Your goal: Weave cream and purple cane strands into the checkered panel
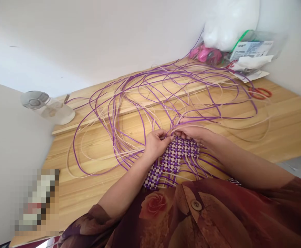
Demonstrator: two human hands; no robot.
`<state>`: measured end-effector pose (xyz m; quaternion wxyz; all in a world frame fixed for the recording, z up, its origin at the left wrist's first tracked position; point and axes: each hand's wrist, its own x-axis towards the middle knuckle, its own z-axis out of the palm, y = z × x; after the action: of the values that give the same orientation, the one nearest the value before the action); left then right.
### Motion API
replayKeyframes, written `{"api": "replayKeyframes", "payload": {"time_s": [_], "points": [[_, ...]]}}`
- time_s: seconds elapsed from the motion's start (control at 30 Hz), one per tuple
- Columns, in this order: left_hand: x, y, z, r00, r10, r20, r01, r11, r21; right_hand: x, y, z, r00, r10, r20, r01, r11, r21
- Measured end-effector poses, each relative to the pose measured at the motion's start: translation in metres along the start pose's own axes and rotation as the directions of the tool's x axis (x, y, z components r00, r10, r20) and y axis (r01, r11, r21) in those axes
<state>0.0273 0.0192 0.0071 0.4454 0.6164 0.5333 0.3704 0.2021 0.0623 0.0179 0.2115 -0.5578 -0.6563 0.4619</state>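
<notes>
A purple and beige woven piece (180,150), knotted in a checked pattern, lies at the table's front edge against my shirt. My left hand (156,144) is closed at its upper left edge, thumb and forefinger pinching the weave. Along the top edge my right hand (191,133) is curled, fingers closed on strands where they leave the weave. A beige strand arches over the right hand's knuckles. Loose purple strands (143,120) and beige ones fan out from the piece over the table. More strand ends hang from its lower right side. The right fingertips are partly hidden.
Orange-handled scissors (261,93) lie at the right under some strands. A clear bottle with a grey lid (35,100) stands at the left. White and pink plastic bags (221,32) fill the back right corner. A pixelated object (38,199) lies front left on the wooden table (88,193).
</notes>
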Motion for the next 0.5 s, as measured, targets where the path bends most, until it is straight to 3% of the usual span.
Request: {"api": "replayKeyframes", "payload": {"time_s": [0.1, 0.2, 0.33, 0.43, 0.5], "points": [[-0.003, 0.005, 0.000, 0.998, 0.070, -0.006, -0.070, 0.995, 0.077, 0.008, -0.004, -0.003, 0.988, 0.133, 0.076, -0.139, 0.987, 0.080], [-0.002, 0.005, 0.000, 0.993, 0.113, 0.045, -0.113, 0.994, 0.007, 0.018, -0.019, 0.000, 0.975, 0.162, 0.152, -0.186, 0.970, 0.160], [0.005, -0.004, 0.000, 0.996, 0.005, 0.085, 0.007, 0.990, -0.144, 0.032, -0.041, -0.001, 0.978, 0.093, 0.189, -0.148, 0.941, 0.304], [0.009, -0.008, 0.001, 0.989, -0.106, 0.107, 0.130, 0.957, -0.259, 0.041, -0.048, -0.021, 0.999, 0.036, -0.003, -0.031, 0.916, 0.399], [0.009, -0.009, 0.001, 0.985, -0.138, 0.107, 0.163, 0.947, -0.276, 0.046, -0.045, -0.042, 0.985, 0.006, -0.170, 0.040, 0.963, 0.268]]}}
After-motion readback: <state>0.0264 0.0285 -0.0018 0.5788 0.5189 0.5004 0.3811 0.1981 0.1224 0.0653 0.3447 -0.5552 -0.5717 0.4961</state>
